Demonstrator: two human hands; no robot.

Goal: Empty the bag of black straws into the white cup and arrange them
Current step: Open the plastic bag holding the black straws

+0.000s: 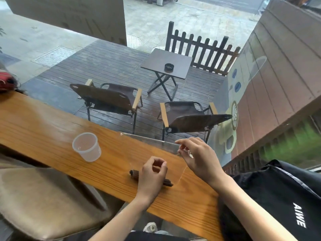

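Left hand [152, 173], fingers curled with tips pinched together, covers the middle of the straw bundle [133, 173]; I see only its two ends on the counter [43, 122]. Right hand [196, 157] pinches the near-invisible clear bag [181, 168]. White cup [87, 147] stands apart, leftward.

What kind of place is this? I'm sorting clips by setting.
Probably a café, at a wooden counter along a window. Outside on a deck stand folding chairs and a small table with an ashtray; the side wall carries a coffee-cup mural.
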